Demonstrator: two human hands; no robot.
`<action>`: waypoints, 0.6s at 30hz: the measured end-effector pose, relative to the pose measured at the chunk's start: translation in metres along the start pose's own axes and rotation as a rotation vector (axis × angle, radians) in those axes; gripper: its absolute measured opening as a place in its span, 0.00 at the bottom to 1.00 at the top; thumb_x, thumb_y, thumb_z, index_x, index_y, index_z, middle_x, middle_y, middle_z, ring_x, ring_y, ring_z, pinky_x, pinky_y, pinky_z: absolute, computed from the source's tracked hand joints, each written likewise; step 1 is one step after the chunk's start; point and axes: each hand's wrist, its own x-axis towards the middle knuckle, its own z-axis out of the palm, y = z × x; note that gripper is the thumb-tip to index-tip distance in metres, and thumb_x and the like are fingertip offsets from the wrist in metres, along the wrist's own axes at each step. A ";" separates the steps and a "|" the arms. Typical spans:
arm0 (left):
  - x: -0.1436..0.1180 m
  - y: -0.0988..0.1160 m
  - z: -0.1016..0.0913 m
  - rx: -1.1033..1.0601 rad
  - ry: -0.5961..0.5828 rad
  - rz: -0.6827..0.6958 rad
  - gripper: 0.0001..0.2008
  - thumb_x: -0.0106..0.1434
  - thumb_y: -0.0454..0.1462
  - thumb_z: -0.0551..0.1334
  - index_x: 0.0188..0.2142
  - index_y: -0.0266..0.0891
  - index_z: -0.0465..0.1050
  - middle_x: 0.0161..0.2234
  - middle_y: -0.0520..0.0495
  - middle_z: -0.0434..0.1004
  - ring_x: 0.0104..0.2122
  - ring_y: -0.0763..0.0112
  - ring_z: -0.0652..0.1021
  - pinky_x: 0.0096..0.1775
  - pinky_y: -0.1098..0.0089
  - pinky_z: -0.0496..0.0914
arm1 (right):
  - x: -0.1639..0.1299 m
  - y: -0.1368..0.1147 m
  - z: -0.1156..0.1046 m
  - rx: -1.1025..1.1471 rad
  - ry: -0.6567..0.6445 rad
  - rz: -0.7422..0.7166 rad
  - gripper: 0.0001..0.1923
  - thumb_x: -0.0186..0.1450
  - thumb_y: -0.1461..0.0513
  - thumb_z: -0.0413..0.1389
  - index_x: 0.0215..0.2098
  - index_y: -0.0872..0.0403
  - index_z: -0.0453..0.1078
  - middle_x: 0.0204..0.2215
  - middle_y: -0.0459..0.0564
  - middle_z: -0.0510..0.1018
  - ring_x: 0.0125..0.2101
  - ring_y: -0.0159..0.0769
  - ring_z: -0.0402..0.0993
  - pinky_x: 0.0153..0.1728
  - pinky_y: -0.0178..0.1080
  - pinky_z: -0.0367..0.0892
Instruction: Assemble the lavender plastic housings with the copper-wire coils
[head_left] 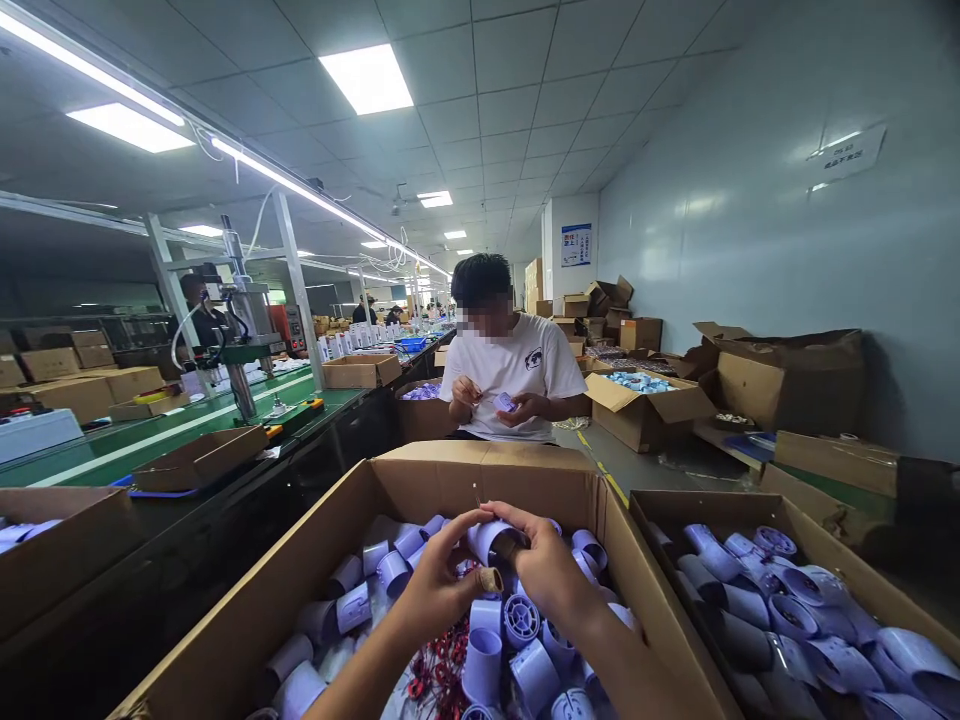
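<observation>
Factory bench, cardboard box [352, 520] of pale housings: left hand [439, 585] and right hand [544, 570] both pinch one housing [487, 540] (mid-assembly); next needs steady alignment.

Wall sign [849, 155] text illegible, right box [847, 560] cut off, co-worker's face blurred

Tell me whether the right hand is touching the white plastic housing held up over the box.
Touching. The head view shows the right hand with its fingers wrapped over the white housing, while the left hand pinches it from the other side.
</observation>
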 end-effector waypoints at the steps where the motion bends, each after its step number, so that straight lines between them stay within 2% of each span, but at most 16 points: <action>1: -0.001 0.000 0.000 -0.004 0.004 -0.006 0.29 0.47 0.44 0.73 0.49 0.39 0.72 0.46 0.40 0.74 0.43 0.58 0.74 0.44 0.66 0.70 | 0.000 0.000 0.000 -0.002 -0.002 -0.004 0.18 0.52 0.59 0.62 0.42 0.51 0.78 0.45 0.50 0.80 0.51 0.47 0.72 0.57 0.50 0.59; 5: -0.002 0.000 0.001 -0.024 0.018 -0.031 0.29 0.47 0.45 0.73 0.48 0.40 0.72 0.46 0.41 0.74 0.43 0.59 0.75 0.44 0.66 0.70 | 0.001 -0.003 -0.003 0.006 -0.027 -0.006 0.19 0.51 0.58 0.63 0.41 0.53 0.78 0.47 0.51 0.79 0.52 0.48 0.70 0.58 0.51 0.57; 9: 0.002 -0.003 0.003 -0.055 0.026 -0.006 0.30 0.47 0.45 0.73 0.49 0.39 0.71 0.46 0.41 0.74 0.43 0.60 0.74 0.44 0.68 0.69 | 0.002 -0.003 -0.007 0.017 -0.073 0.021 0.23 0.54 0.55 0.63 0.47 0.53 0.75 0.48 0.52 0.79 0.51 0.47 0.71 0.56 0.51 0.60; 14: 0.008 -0.020 0.000 -0.126 0.051 0.028 0.31 0.48 0.47 0.72 0.51 0.42 0.70 0.43 0.43 0.74 0.40 0.63 0.74 0.42 0.69 0.69 | 0.002 0.003 -0.006 0.096 0.035 0.028 0.28 0.52 0.50 0.64 0.49 0.52 0.73 0.52 0.52 0.75 0.56 0.47 0.67 0.60 0.50 0.55; 18: 0.010 -0.025 -0.001 -0.151 0.082 0.028 0.33 0.47 0.47 0.73 0.51 0.42 0.69 0.43 0.43 0.74 0.40 0.63 0.74 0.42 0.69 0.69 | 0.001 0.007 0.000 0.145 0.105 0.053 0.30 0.50 0.47 0.64 0.49 0.51 0.74 0.51 0.52 0.76 0.56 0.48 0.67 0.59 0.50 0.55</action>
